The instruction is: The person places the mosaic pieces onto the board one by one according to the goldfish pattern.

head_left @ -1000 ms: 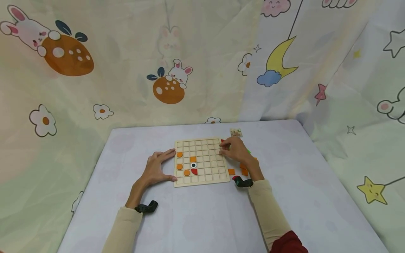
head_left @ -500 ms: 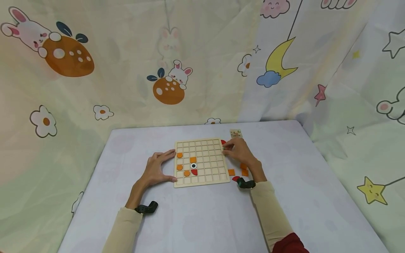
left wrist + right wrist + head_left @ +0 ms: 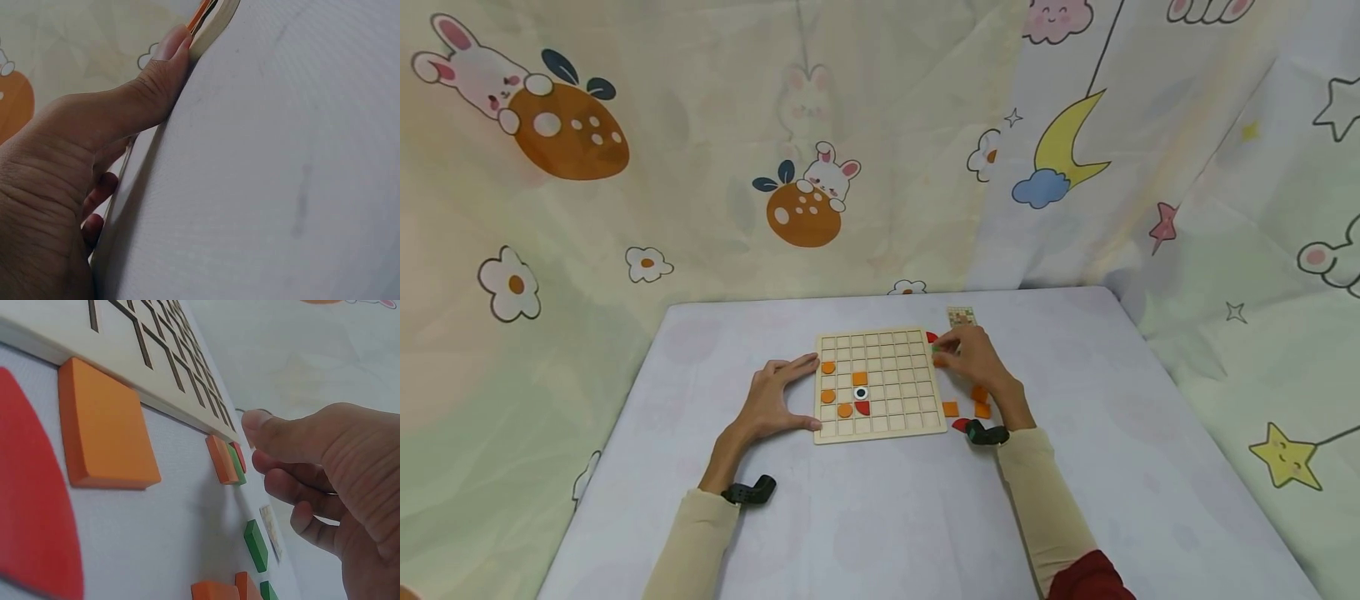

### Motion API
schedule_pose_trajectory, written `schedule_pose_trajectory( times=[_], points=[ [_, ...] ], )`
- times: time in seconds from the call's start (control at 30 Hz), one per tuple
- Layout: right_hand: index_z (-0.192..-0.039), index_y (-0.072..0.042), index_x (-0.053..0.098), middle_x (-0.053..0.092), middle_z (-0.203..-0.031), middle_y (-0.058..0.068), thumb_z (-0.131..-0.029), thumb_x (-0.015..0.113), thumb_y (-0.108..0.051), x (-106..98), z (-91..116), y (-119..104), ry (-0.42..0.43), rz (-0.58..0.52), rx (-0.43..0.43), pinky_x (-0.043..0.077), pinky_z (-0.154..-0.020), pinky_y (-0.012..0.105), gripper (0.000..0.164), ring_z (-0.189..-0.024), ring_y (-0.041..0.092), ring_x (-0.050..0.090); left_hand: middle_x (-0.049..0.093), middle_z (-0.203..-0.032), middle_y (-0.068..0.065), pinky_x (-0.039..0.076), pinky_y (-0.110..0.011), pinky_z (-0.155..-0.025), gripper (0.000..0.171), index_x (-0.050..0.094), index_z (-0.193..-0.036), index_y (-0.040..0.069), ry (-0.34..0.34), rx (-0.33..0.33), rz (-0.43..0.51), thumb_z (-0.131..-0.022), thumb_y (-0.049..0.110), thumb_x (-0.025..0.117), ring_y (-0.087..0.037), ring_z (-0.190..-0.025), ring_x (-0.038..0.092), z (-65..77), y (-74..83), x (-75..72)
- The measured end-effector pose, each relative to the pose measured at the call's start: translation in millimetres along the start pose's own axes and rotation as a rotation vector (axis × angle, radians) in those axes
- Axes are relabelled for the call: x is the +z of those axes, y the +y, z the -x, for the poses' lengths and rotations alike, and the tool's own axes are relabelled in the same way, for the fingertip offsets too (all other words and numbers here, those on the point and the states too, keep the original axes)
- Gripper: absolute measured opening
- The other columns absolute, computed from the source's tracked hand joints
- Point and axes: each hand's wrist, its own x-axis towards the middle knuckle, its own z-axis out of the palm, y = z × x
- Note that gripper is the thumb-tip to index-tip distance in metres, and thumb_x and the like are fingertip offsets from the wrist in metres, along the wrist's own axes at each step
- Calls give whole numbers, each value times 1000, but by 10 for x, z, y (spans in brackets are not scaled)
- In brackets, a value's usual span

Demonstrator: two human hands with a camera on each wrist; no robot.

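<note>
My left hand (image 3: 778, 398) rests along the left edge of a gridded wooden board (image 3: 898, 387). The thumb (image 3: 165, 69) touches the board's near-left corner, and straight fingers reach the edge farther up. Set in the grid are orange discs (image 3: 828, 396), an orange square (image 3: 860, 378), a white disc with a black centre (image 3: 861, 392) and a red quarter-circle (image 3: 862, 407). My right hand (image 3: 973, 358) hovers at the far-right edge, fingers loosely bent. No piece shows between its thumb and fingertips. Close by, orange (image 3: 220, 459), green and red pieces line the board's edge.
Several orange squares (image 3: 981, 410) lie right of the board, under the right wrist. A red piece (image 3: 960, 425) sits near the near-right corner. Green pieces (image 3: 255, 545) lie beyond. A small patterned card (image 3: 961, 316) is at the back of the white-covered table (image 3: 880, 517).
My right hand has drawn slightly right, off the board's edge, and green and orange pieces now show by its fingertips. The left hand keeps its place; the head view shifts a little.
</note>
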Motion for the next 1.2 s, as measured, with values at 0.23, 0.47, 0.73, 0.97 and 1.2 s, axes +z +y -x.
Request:
schedule_pose_trajectory(
  times=[0.23, 0.47, 0.73, 0.97, 1.2],
  points=[
    [-109, 3, 84, 81, -94, 12, -94, 85, -5, -2, -25, -7, 3, 6, 17, 53, -110, 52, 17, -84, 24, 69, 46, -174, 6, 29, -63, -120, 118, 54, -163, 27, -1, -1, -2, -61, 61, 102, -33, -143, 46, -6, -5, 5],
    [-115, 2, 83, 81, -104, 13, -97, 81, -5, -12, -104, -5, 8, 25, 54, 58, -87, 42, 19, -93, 27, 69, 45, -175, 6, 29, -63, -121, 118, 53, -163, 28, -6, -11, -9, -61, 62, 101, -33, -143, 45, -18, -18, 2],
    [-119, 6, 80, 81, -110, 19, -100, 77, -4, -11, -223, 35, 0, 41, 55, 61, -92, 48, 22, -98, 31, 72, 46, -174, 5, 29, -65, -120, 117, 54, -163, 26, -7, -5, 2, -62, 61, 102, -34, -144, 46, -10, 2, -10],
    [-127, 7, 76, 79, -118, 21, -104, 69, 1, 23, -313, 95, -17, 35, 55, 60, -96, 50, 25, -107, 35, 73, 46, -174, 6, 30, -64, -119, 117, 54, -163, 27, 3, -2, -16, -62, 61, 102, -33, -143, 46, -8, -21, -9],
    [-130, 7, 75, 76, -119, 22, -103, 67, 5, 28, -382, 79, -82, 60, 78, 58, -101, 50, 28, -110, 36, 70, 46, -174, 6, 30, -63, -119, 117, 54, -163, 28, 0, 0, -3, -62, 63, 101, -33, -143, 46, -9, -17, 5]
  ],
)
